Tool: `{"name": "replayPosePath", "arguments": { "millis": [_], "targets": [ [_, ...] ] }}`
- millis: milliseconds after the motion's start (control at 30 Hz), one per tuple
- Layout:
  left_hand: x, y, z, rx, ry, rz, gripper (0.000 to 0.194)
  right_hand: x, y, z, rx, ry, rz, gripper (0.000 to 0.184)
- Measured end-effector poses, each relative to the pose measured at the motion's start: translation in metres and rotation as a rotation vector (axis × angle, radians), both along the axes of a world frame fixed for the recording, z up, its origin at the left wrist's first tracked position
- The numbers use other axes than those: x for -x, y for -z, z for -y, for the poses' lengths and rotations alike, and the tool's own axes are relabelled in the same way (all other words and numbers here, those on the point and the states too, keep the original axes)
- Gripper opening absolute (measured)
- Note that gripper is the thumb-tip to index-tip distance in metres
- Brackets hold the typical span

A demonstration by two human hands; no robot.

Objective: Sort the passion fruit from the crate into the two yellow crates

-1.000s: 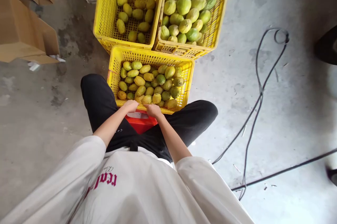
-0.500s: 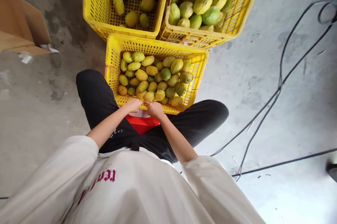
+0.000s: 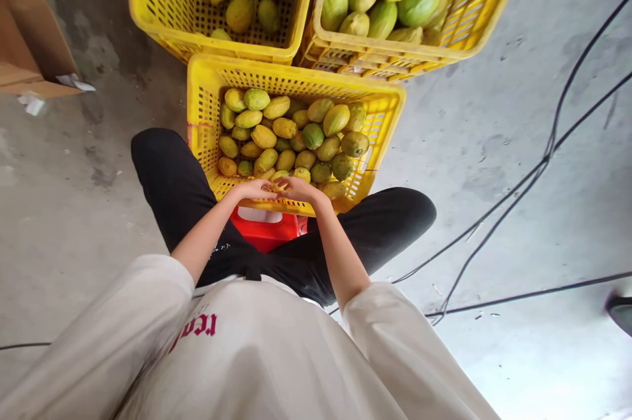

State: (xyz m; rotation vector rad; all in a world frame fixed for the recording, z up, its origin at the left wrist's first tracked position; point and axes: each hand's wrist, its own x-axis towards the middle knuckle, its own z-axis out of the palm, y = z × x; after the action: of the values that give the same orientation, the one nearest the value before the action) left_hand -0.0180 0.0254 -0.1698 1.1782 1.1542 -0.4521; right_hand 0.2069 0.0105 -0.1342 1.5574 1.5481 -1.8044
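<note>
In the head view, my left hand (image 3: 257,189) and right hand (image 3: 299,189) meet with fingers curled over the near edge of the yellow slotted plastic crate (image 3: 384,133); I cannot tell whether they pinch anything. The oval yellow-green fruits (image 3: 284,128) lie inside, just beyond my fingers, with slotted wall showing at their right. Two more yellow crates (image 3: 222,45) (image 3: 395,46) crowd its far rim; my black-trousered knees flank the near corners. Stained grey concrete floor (image 3: 444,137) stretches rightward under black cables (image 3: 501,221), and a brown cardboard box (image 3: 47,38) stands left
</note>
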Motion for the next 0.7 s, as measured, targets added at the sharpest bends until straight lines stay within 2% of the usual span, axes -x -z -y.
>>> {"name": "replayPosePath", "arguments": {
  "millis": [100, 167, 300, 467, 600, 700],
  "targets": [
    [-0.005, 0.010, -0.008, -0.065, -0.337, -0.168, 0.028, -0.005, 0.004, 0.002, -0.206, 0.089, 0.258, 0.042],
    [-0.009, 0.019, -0.018, -0.154, -0.491, -0.274, 0.027, -0.008, 0.007, 0.005, -0.285, 0.114, 0.453, 0.042],
    [-0.016, 0.040, -0.042, -0.200, -0.601, -0.347, 0.042, -0.005, 0.010, 0.012, -0.118, 0.066, 0.557, 0.059],
    [-0.035, 0.062, -0.064, -0.157, -0.705, -0.352, 0.060, 0.003, 0.013, 0.014, -0.085, 0.061, 0.553, 0.057],
    [-0.045, 0.072, -0.074, -0.079, -0.811, -0.388, 0.053, -0.005, 0.018, 0.018, -0.084, 0.160, 0.512, 0.067],
    [-0.046, 0.074, -0.073, -0.084, -0.859, -0.271, 0.043, -0.018, 0.021, 0.023, -0.109, 0.258, 0.384, 0.072]
  ]
}}
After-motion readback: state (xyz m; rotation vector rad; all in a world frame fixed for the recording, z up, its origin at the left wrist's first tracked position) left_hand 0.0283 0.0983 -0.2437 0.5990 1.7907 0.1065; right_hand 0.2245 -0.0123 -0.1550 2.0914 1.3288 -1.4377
